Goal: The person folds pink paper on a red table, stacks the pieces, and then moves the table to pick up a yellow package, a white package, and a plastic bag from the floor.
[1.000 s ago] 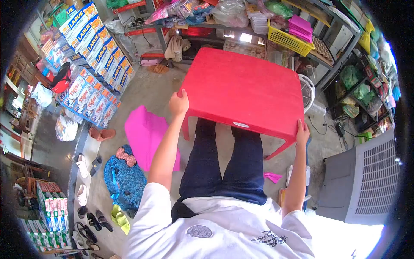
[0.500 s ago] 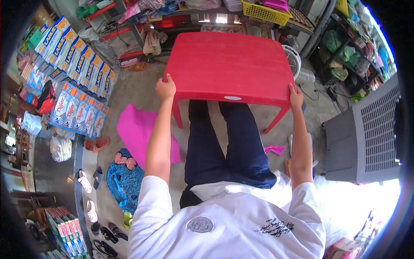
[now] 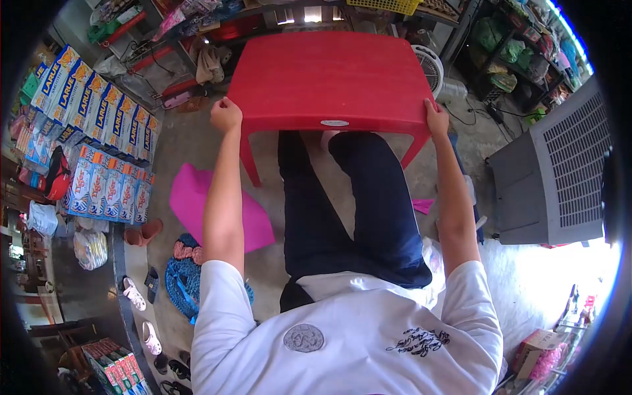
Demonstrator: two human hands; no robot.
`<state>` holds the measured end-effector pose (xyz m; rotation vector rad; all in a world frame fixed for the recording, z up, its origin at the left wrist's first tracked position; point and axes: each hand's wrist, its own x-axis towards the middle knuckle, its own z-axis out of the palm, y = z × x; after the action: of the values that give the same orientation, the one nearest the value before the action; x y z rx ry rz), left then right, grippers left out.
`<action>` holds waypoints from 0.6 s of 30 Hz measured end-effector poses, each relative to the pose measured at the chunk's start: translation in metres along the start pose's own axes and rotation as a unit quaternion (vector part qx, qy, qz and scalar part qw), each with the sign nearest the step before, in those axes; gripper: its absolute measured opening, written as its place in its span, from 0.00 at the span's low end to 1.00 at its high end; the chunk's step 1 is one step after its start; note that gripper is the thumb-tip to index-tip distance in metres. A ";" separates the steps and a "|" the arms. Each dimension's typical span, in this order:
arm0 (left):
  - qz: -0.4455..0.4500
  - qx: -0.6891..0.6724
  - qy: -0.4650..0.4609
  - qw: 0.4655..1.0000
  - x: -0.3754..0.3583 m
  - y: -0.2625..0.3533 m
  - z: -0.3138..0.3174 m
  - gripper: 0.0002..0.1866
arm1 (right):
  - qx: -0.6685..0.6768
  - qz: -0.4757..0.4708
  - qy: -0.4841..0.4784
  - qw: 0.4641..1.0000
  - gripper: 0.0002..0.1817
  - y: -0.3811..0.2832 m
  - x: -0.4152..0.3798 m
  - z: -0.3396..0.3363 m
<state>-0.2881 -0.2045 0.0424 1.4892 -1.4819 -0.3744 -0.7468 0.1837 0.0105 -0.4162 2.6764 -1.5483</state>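
In front of me is a red plastic table [image 3: 329,76] with a small pale label on its near edge. My left hand [image 3: 227,115] is closed at the table's near left corner, with the fingers partly hidden by the rim. At the near right corner my right hand [image 3: 436,118] grips the edge, thumb on top. Both arms reach straight forward. Two red legs show below the near side, with my dark trousers between them.
Stacked beer cartons [image 3: 99,105] line the left. A magenta sheet [image 3: 220,207] and a blue knitted bag [image 3: 181,273] lie on the floor. A grey air cooler [image 3: 553,168] stands right; a white fan [image 3: 429,69] is behind the table. Shoes [image 3: 134,293] line the left ledge.
In view, the table and both my hands have shifted a little up and left. One of my legs has stepped. Both hands stay at the table's near corners.
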 end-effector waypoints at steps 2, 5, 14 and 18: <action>-0.015 -0.005 -0.007 1.000 -0.004 0.006 -0.005 0.16 | 0.002 0.007 -0.003 1.000 0.41 0.003 -0.001 0.001; -0.017 -0.015 -0.010 1.000 -0.003 0.006 -0.003 0.16 | -0.004 0.008 0.003 1.000 0.41 0.007 0.004 0.004; -0.002 0.050 -0.044 0.998 0.004 0.000 0.002 0.20 | -0.016 -0.010 -0.012 1.000 0.42 0.011 0.011 0.005; -0.001 0.060 -0.073 0.996 0.007 -0.014 0.006 0.23 | -0.016 -0.002 -0.011 1.000 0.42 0.007 0.002 -0.001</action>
<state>-0.2823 -0.2161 0.0314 1.5853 -1.6439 -0.4097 -0.7504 0.1873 0.0053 -0.4383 2.6883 -1.4959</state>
